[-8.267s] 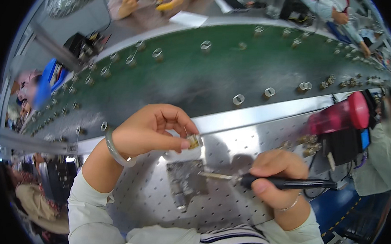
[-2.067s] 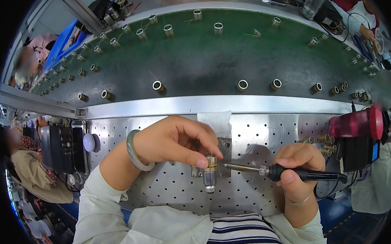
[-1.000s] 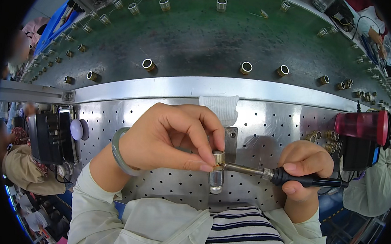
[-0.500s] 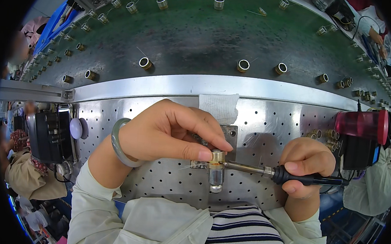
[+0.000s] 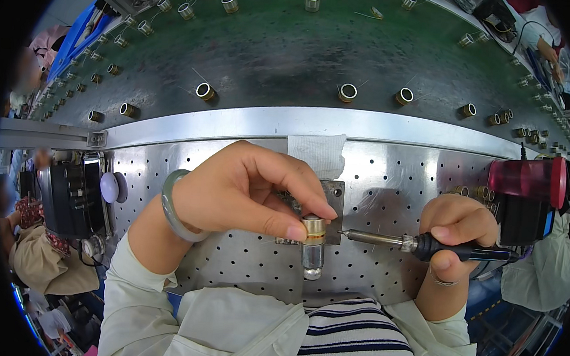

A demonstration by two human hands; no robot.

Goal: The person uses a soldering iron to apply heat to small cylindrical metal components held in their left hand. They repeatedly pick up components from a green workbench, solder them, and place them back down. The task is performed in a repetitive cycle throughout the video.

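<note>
Between the thumb and index finger of my left hand point(image 5: 258, 193), a small metal cylinder point(image 5: 314, 227) with a gold-coloured band is pinched. It sits on top of a shiny metal post point(image 5: 313, 258) with a rounded lower end. My right hand point(image 5: 459, 229) grips a black-handled soldering iron point(image 5: 385, 239). The iron lies nearly level, its tip pointing left and a short way apart from the cylinder. Behind my left fingers is a dark metal block point(image 5: 336, 214), partly hidden by them.
A perforated metal plate point(image 5: 383, 275) forms the work surface, with a white cloth point(image 5: 316, 154) at its far edge. Beyond a metal rail, a green belt point(image 5: 272, 60) carries several metal rings. A pink transparent container point(image 5: 526, 181) stands right, a black device point(image 5: 75, 198) left. People sit at both sides.
My right hand has drawn the soldering iron to the right, so its tip no longer touches the cylinder. The rings on the belt have shifted slightly left. My left hand keeps its pinch.
</note>
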